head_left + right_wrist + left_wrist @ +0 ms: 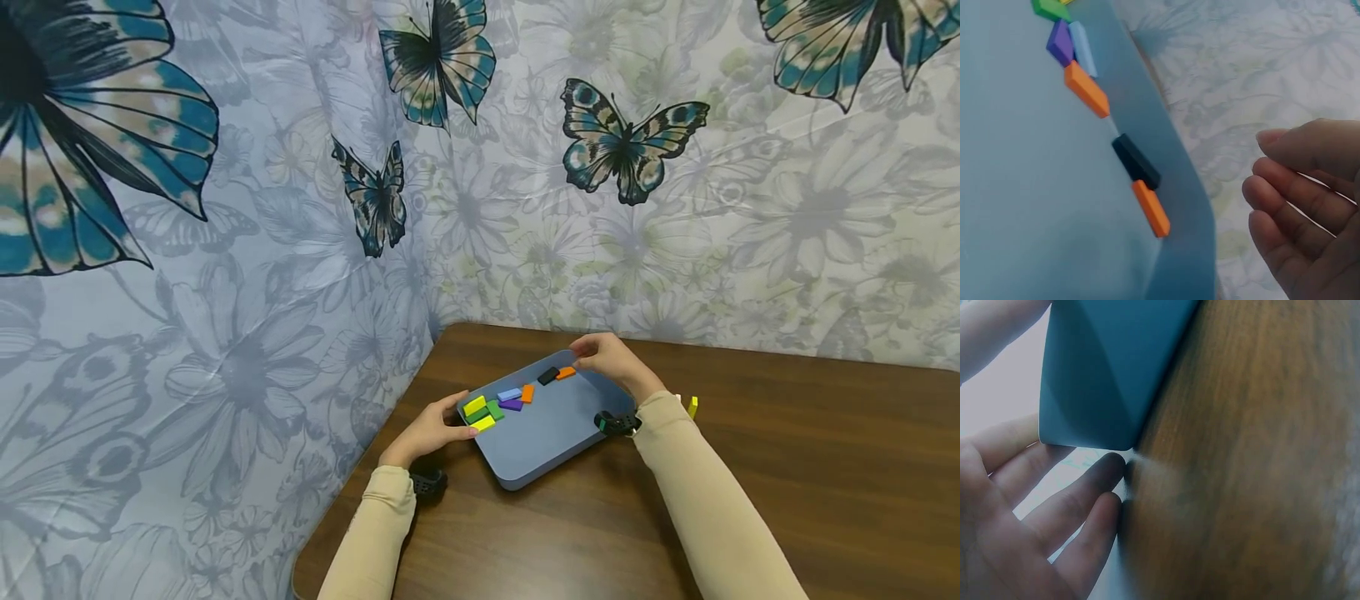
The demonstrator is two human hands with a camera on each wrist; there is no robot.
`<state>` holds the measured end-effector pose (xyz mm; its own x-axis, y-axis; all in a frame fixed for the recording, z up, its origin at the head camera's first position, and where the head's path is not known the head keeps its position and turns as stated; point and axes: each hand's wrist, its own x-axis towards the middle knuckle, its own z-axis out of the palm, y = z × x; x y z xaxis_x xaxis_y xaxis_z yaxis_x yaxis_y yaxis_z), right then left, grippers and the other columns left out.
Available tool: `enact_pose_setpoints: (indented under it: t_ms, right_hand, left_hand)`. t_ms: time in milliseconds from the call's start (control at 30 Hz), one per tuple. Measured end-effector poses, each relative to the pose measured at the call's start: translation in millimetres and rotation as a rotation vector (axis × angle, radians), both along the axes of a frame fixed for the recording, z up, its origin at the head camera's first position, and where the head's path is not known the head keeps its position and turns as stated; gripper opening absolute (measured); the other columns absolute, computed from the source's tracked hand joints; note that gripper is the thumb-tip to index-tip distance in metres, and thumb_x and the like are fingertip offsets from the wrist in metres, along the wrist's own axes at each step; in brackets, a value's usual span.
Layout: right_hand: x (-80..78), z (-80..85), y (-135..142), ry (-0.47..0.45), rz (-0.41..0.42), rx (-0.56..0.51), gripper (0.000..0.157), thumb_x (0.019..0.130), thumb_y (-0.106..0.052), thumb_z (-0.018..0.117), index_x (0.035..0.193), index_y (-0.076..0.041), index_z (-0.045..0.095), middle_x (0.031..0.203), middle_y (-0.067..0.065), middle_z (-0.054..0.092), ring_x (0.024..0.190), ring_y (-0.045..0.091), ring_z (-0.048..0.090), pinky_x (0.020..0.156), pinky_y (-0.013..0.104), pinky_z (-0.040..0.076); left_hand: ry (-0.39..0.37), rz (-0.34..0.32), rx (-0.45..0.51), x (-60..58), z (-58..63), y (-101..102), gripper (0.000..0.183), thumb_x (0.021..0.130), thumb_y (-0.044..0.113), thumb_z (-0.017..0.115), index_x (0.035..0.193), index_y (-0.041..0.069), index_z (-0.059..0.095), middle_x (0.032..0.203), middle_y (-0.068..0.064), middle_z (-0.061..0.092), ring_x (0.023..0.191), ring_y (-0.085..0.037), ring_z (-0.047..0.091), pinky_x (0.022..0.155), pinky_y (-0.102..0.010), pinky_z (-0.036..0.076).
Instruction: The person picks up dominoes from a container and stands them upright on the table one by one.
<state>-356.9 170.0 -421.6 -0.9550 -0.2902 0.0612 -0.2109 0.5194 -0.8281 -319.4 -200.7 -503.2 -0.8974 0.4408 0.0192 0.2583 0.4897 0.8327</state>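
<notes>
A blue-grey tray (555,433) sits at an angle over the table, with several small coloured blocks gathered along its far side. My left hand (431,429) holds the tray's left end, thumb on the near side and fingers at the far side; the left wrist view shows these fingers (1075,512) spread by the tray's end. At the far right corner is my right hand (611,362), its fingers loosely bent around nothing just outside the wall. Closest to it lie an orange block (1151,209) and a black block (1136,161). Green, yellow, purple and light blue blocks lie farther left.
Brown wooden table (825,467) extends to the right. Beyond the right sleeve stands a small yellow piece (692,407), partly hidden, with something white beside it. Butterfly-patterned walls (510,275) border the table at the back and left.
</notes>
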Motion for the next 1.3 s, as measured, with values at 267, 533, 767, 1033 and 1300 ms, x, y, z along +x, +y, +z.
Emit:
enact_pose_setpoints:
  t_ms: [267, 533, 767, 1033, 1300]
  right_hand:
    - [-15.6, -10.5, -15.6, -0.033, -0.027, 0.049, 0.043, 0.094, 0.000, 0.062, 0.135, 0.011, 0.054, 0.130, 0.031, 0.058, 0.114, 0.039, 0.061, 0.100, 0.051, 0.050]
    - [-26.8, -29.6, -25.1, -0.075, -0.116, 0.118, 0.040, 0.093, 0.002, 0.064, 0.132, 0.007, 0.059, 0.128, 0.026, 0.062, 0.109, 0.036, 0.065, 0.093, 0.043, 0.054]
    - [-33.2, -39.2, -33.6, -0.017, -0.154, 0.139, 0.040, 0.087, 0.003, 0.067, 0.126, 0.008, 0.063, 0.122, 0.025, 0.065, 0.107, 0.037, 0.064, 0.086, 0.042, 0.056]
    - [-34.5, -42.5, -43.9, -0.009, -0.167, 0.151, 0.039, 0.085, 0.005, 0.067, 0.124, 0.009, 0.064, 0.118, 0.025, 0.066, 0.103, 0.034, 0.066, 0.089, 0.043, 0.056]
    - [-35.6, -50.9, -46.8, 0.003, -0.164, 0.187, 0.038, 0.085, 0.003, 0.070, 0.122, 0.009, 0.065, 0.117, 0.025, 0.068, 0.104, 0.034, 0.065, 0.089, 0.043, 0.055]
  left_hand:
    - [0.002, 0.002, -0.013, 0.1, 0.0, -2.3, 0.083, 0.088, 0.036, 0.078, 0.156, 0.013, 0.036, 0.159, -0.015, 0.039, 0.139, -0.043, 0.045, 0.109, -0.055, 0.044]
    - [-0.003, 0.000, -0.010, 2.8, 1.4, -3.5, 0.086, 0.087, 0.040, 0.078, 0.157, 0.013, 0.036, 0.159, -0.015, 0.039, 0.139, -0.044, 0.044, 0.109, -0.056, 0.043]
    - [0.001, -0.013, -0.004, 2.6, 1.8, -3.6, 0.086, 0.087, 0.040, 0.078, 0.157, 0.012, 0.036, 0.160, -0.015, 0.037, 0.140, -0.045, 0.043, 0.109, -0.056, 0.043]
    - [0.002, -0.022, 0.007, 0.1, -0.5, -5.6, 0.086, 0.087, 0.039, 0.078, 0.156, 0.012, 0.036, 0.159, -0.015, 0.038, 0.140, -0.044, 0.043, 0.109, -0.055, 0.044]
    - [0.005, -0.025, 0.005, -1.8, -0.7, -9.6, 0.086, 0.086, 0.039, 0.078, 0.156, 0.012, 0.036, 0.160, -0.013, 0.038, 0.142, -0.044, 0.042, 0.111, -0.056, 0.041]
